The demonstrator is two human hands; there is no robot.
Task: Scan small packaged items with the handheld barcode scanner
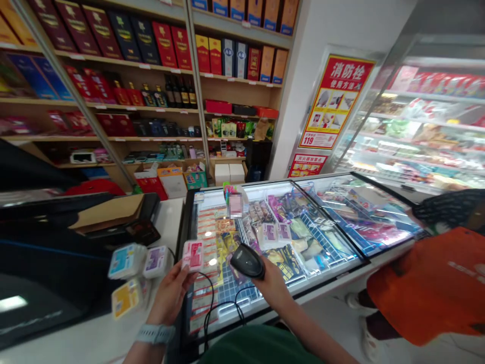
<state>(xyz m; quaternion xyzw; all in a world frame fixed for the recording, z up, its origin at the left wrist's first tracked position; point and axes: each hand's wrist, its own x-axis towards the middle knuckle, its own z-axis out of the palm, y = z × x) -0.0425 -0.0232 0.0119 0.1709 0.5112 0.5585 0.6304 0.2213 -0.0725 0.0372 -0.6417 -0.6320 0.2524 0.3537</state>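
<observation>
Pinched in my left hand (175,285) is a small white plastic pack with a pink label (193,255), held up over the freezer's left edge. My right hand (273,283) grips a black barcode scanner (247,261), whose head points left toward the pack. The scanner and pack are apart. A black cable (210,303) hangs below them. Left of my left hand, similar packs lie on the white counter: blue-labelled ones (127,260), a purple-labelled one (156,260) and yellow-labelled ones (127,299). Two more purple-labelled packs (276,233) rest on the freezer's glass.
A glass-topped freezer (326,263) full of packaged food stretches away to the right. Beside it stands a person in an orange vest (435,283). Black checkout equipment (41,288) and an open cardboard box (109,212) occupy the left. Shelves of boxed bottles (166,45) line the back.
</observation>
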